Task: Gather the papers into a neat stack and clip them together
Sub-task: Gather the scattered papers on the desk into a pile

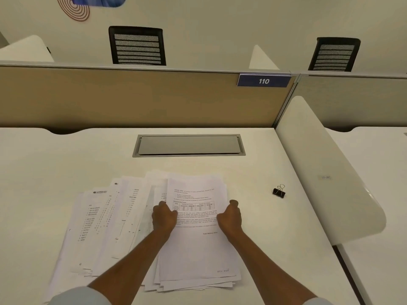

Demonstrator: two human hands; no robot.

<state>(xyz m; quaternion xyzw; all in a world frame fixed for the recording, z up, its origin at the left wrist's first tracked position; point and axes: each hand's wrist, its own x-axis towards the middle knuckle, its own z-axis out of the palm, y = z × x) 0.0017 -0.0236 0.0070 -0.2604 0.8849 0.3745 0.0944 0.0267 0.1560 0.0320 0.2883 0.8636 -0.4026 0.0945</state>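
Observation:
A rough stack of printed papers (196, 249) lies on the white desk (264, 249) in front of me, its edges uneven. My left hand (164, 219) grips the stack's left edge and my right hand (230, 216) grips its right edge, thumbs on top. More loose printed sheets (99, 227) fan out to the left, partly under the stack. A black binder clip (279, 191) with its wire handles up sits on the desk to the right, apart from both hands.
A grey cable-tray lid (189, 145) is set into the desk behind the papers. A tan partition (132, 97) with a blue "110" sign (263, 81) closes the back. A white curved divider (326, 168) bounds the right side. Two black chairs stand beyond.

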